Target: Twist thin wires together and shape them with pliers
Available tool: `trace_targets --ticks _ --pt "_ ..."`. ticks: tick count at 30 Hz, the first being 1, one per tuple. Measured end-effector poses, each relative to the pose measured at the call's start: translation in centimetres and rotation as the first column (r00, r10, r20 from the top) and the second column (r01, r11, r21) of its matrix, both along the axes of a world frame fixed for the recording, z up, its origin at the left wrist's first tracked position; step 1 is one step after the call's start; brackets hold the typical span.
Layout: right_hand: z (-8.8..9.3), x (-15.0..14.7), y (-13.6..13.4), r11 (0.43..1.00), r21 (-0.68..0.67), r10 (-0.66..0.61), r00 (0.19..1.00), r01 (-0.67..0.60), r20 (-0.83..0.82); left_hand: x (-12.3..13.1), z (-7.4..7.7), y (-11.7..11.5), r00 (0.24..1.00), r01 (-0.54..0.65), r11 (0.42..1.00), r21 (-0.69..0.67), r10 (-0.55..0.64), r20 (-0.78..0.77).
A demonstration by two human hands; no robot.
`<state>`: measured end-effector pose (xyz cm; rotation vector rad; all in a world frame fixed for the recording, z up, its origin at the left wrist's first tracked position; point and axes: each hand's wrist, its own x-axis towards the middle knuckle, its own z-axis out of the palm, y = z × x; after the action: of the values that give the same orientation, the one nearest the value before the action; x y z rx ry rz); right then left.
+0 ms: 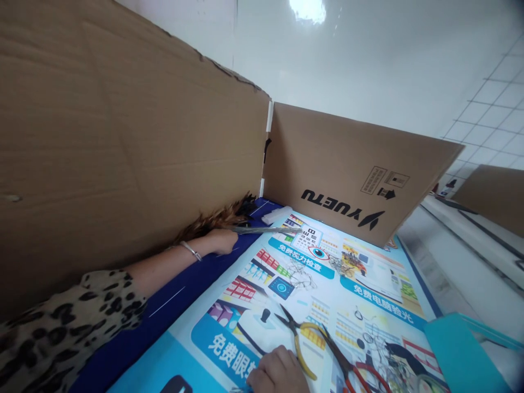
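My left hand [221, 241] reaches out along the left cardboard side, its fingers wrapped round one end of a bundle of thin wires [268, 230]. The silvery bundle points right over the printed sheet [245, 278]. Brown feathers [216, 218] lie just behind that hand, against the cardboard. At the bottom edge, my right hand [280, 371] rests low over the sheet with curled fingers; what they hold, if anything, is hidden. Close to its right lie yellow-handled pliers [305, 333], jaws spread, and red-handled scissors [347, 363].
Cardboard panels stand at the left [164, 120] and at the back [347, 169]. Loose wire tangles [301, 275] lie on the sheet, with more wire at the lower right. A teal box [462, 349] stands at the right edge. A whitish strip [277, 215] lies near the corner.
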<state>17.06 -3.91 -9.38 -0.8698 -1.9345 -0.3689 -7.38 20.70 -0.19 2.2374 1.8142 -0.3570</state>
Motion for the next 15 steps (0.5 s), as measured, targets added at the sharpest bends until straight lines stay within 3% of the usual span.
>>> trace_targets --ticks 6,12,15 --pt "-0.1 0.2 0.1 1.0 -0.026 0.013 0.999 -0.012 0.044 -0.3 1.0 -0.4 0.996 0.047 0.998 -0.035 -0.044 0.072" --pt "-0.5 -0.3 -0.2 0.997 -0.014 -0.072 0.997 0.071 -0.025 -0.2 1.6 -1.4 0.987 0.084 0.996 0.031 -0.087 0.134" --pt "-0.1 0.6 -0.7 0.996 -0.071 -0.059 0.997 0.062 0.046 -0.3 1.8 -1.9 0.986 0.089 0.994 0.066 -0.098 0.138"
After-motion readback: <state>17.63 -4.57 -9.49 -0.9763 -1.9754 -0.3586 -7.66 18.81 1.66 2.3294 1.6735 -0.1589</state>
